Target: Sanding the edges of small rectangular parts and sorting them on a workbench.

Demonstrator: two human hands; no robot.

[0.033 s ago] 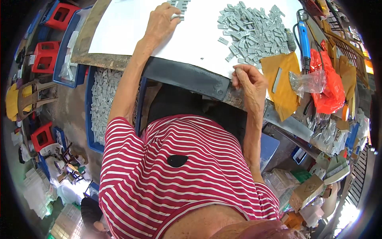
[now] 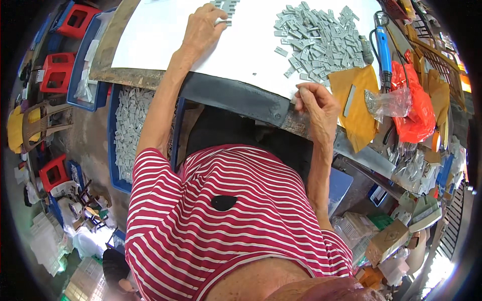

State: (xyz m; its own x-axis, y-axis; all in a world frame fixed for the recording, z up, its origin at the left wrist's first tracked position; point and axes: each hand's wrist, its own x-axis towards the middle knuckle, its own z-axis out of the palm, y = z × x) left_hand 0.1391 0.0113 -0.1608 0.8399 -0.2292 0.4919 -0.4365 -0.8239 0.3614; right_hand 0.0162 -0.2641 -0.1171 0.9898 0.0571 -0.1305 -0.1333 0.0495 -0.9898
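My left hand (image 2: pixel 201 30) rests at the far end of the white work surface (image 2: pixel 150 40), its fingers curled in beside rows of small grey pieces (image 2: pixel 228 6). Something small and pale shows at its fingertips, too hidden to name. Over the near table edge, my right hand (image 2: pixel 317 103) is closed in a pinch of thumb and fingers. Whatever lies in that pinch, if anything, is too small to make out. A loose heap of small flat grey pieces (image 2: pixel 321 42) spreads beyond my right hand.
A brown paper sheet (image 2: pixel 359 105) with a grey strip, a blue-handled tool (image 2: pixel 384 50) and a red plastic bag (image 2: pixel 414 115) lie to the right. Below the table's left side, a blue crate (image 2: pixel 111 145) holds many grey pieces. Red stools (image 2: pixel 55 72) stand farther left.
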